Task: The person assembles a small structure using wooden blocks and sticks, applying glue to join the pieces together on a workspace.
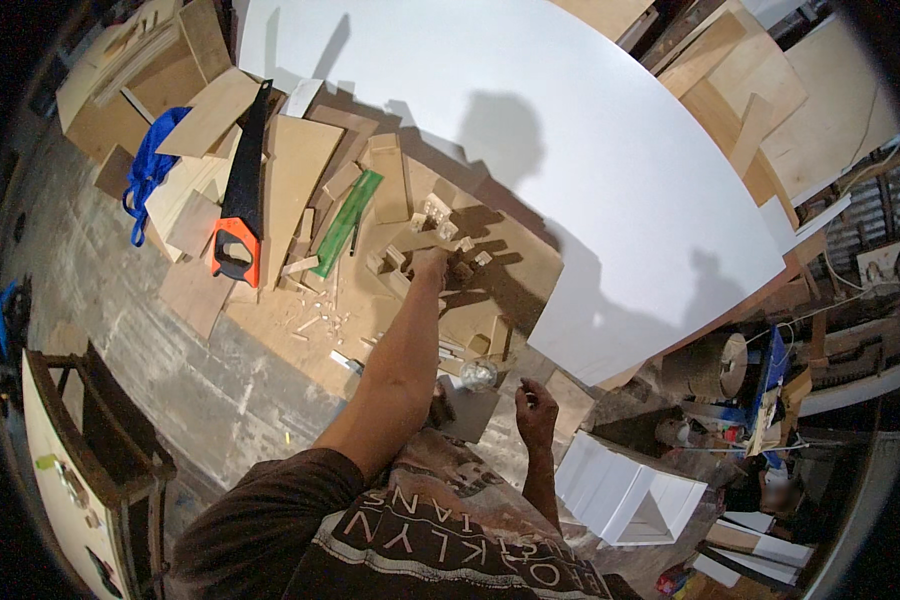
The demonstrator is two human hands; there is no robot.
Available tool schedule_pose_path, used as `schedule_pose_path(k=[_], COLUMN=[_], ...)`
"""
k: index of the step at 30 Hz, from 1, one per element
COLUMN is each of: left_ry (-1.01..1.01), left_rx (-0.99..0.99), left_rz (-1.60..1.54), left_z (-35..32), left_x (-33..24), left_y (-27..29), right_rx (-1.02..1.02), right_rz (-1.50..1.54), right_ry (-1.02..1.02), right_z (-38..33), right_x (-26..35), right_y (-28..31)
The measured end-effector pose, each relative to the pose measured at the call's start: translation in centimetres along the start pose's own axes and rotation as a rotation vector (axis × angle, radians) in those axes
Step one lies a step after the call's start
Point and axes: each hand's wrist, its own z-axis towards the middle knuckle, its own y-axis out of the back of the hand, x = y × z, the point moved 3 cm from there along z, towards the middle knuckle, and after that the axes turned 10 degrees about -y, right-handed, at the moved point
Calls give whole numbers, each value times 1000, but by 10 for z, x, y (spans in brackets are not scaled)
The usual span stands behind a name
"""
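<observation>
Nearest, right hand (536,403) loosely curled, grasping nothing visible, beside one small clear glass jar (478,374); farther, left hand (430,264) among several small pale wooden blocks (437,212), finger grip unclear; beyond, one orange-handled black handsaw (241,205); one large white board (590,150).

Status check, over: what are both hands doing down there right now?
Left hand reaching into small wood blocks on the floor. Right hand loosely curled near the body; cannot tell if it holds anything. Handsaw and green strip lying alongside.

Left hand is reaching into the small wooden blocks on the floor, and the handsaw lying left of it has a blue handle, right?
Not quite: the head view shows the black-bladed handsaw has an orange handle, not blue. The left hand does reach into the small wooden blocks.
</observation>
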Motion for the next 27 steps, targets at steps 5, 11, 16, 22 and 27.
schedule_pose_path(k=[5,11,16,22,27], left_ry=[42,84,124,69,116], left_rx=[82,46,-21,-42,18], left_rz=[-207,-219,-107,-195,-35], left_z=[35,40,-1,14,-10], left_x=[29,37,5,15,-6], left_y=[12,12,1,15,13], right_rx=[26,57,42,81,91], right_rz=[2,10,5,-10,-6], right_ry=[26,14,2,32,18], right_z=[-1,0,-3,-2,-1], right_x=[17,12,13,26,21], right_y=[-6,-12,-8,-17,-13])
